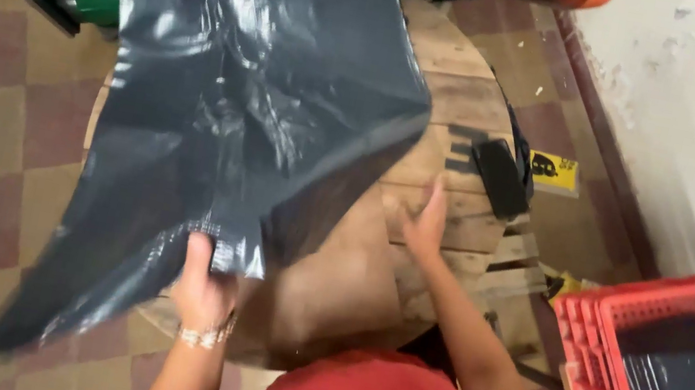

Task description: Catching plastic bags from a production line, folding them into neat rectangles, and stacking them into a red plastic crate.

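Dark grey glossy plastic bag (239, 109) lifted over the round wooden table (460, 148).
The left hand (202, 288) pinches the bag's lower edge (near the table's front edge); the right hand (426, 223), fingers spread, rests flat on the tabletop.

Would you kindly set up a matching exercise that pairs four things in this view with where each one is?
Things:
1. black plastic bag
2. right hand
3. red crate
4. yellow label

Places:
A. on the floor near the wall
B. held up in the left hand
C. at the lower right, holding dark bags
D. flat on the round wooden table

Pairs: 1-B, 2-D, 3-C, 4-A
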